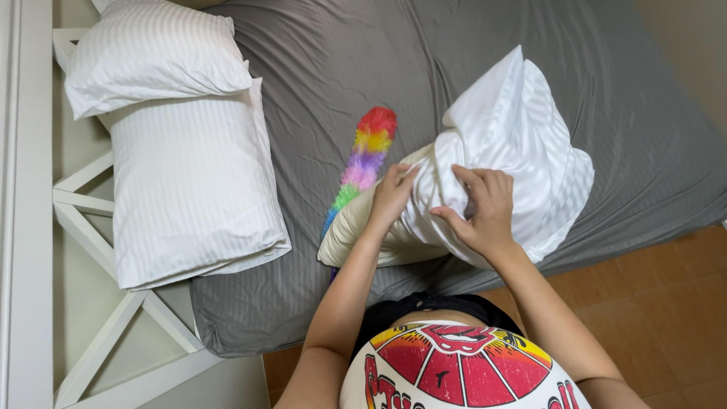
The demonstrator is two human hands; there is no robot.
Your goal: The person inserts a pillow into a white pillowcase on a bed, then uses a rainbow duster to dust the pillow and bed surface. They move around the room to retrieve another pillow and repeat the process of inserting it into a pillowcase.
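Near the foot-side edge of the grey bed (363,68), the left hand (391,195) and right hand (482,212) sit close together, each pinching the white striped pillowcase (522,144) bunched over one cream pillow (356,231). Grey sheet lies open beyond it to the right. One rainbow duster (362,163) lies just beside. Two white pillows (189,174) are stacked at the headboard (76,204) edge.

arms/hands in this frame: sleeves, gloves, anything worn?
Both arms are bare up to where the frame cuts them off; no sleeves show. The left hand and right hand wear no gloves, and no rings, watch or bands are visible. Nails look short and unpainted, though they are small in this view.
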